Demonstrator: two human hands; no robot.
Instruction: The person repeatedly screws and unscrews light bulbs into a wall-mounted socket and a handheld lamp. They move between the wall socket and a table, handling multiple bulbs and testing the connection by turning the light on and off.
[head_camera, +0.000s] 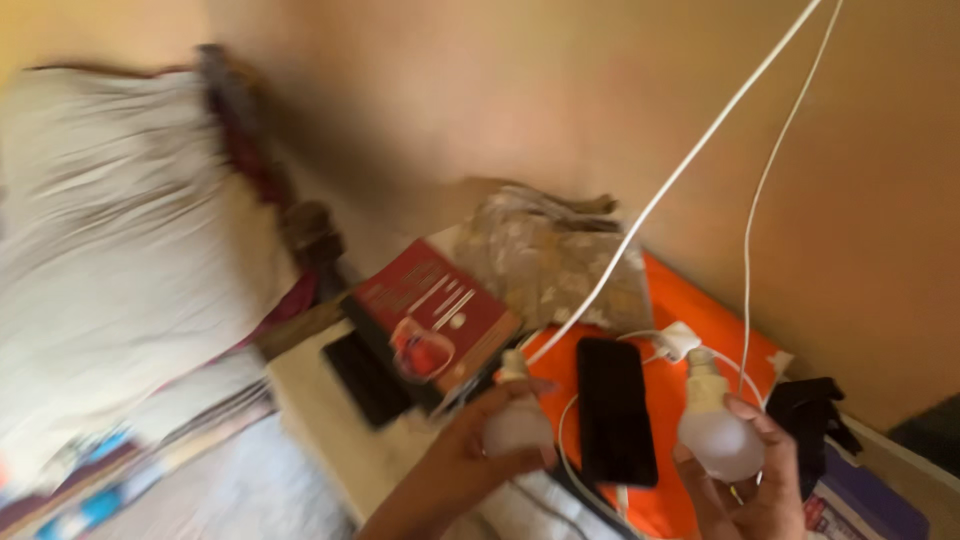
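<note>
Left hand (470, 455) is gripping a white light bulb (515, 420) with its fingers wrapped around the globe, base pointing to 12 o'clock; right hand (750, 490) is closing on a second white light bulb (715, 430), base also up. Between the two bulbs a black phone (613, 410) is lying on an orange sheet (690, 300), white cables (680, 170) crossing it. At 10 o'clock from the left bulb a red box (435, 320) is resting on the table (320, 410); the frame is motion-blurred.
</note>
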